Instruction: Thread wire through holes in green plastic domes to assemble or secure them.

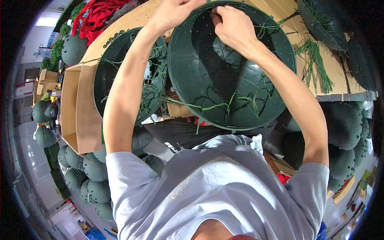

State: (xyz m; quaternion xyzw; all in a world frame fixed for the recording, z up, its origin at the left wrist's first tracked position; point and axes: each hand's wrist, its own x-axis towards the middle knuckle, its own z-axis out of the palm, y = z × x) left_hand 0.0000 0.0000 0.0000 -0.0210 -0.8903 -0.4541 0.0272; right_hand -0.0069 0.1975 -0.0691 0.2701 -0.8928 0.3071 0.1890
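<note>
A large dark green plastic half-sphere shell [224,116], hollow side up and dotted with small holes, lies before me. My left hand [176,12] is at its far left rim, fingers curled and partly cut off by the top edge of the view. Inside the shell near the far wall, my right hand [237,30] is closed, its fingertips pinched against the wall; what they hold is hidden. A thin green cord [208,107] with short branches runs across the shell's near part. It leads left into a second green shell [100,80], where more cord lies tangled.
An open cardboard box [76,108] stands at the left of the cardboard-covered table [280,8]. Bundled green strands [318,66] lie at the right. Red cloth [96,18] is heaped at the far left. Several green balls [98,192] are piled at lower left and right.
</note>
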